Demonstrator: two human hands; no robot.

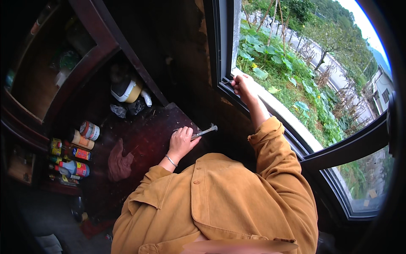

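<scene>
My left hand [181, 143], with a bracelet at the wrist, rests by the corner of the dark red tabletop [146, 127]. Its fingers close around a slim pale stick [204, 132] with a frayed whitish tip, perhaps a brush. My right hand [244, 87] reaches to the inner corner of the open window's dark frame [221, 63]. Those fingers are curled in a pinch, and a thin dark piece [227, 81] shows at their tips against the frame. What exactly it is, I cannot make out.
Several bottles and jars [80, 152] stand left on the table, near a crumpled reddish cloth [120, 161]. A white and tan container [127, 91] and plastic bags sit at the back. The window sash [355, 156] swings out at right; green plants [292, 80] grow outside.
</scene>
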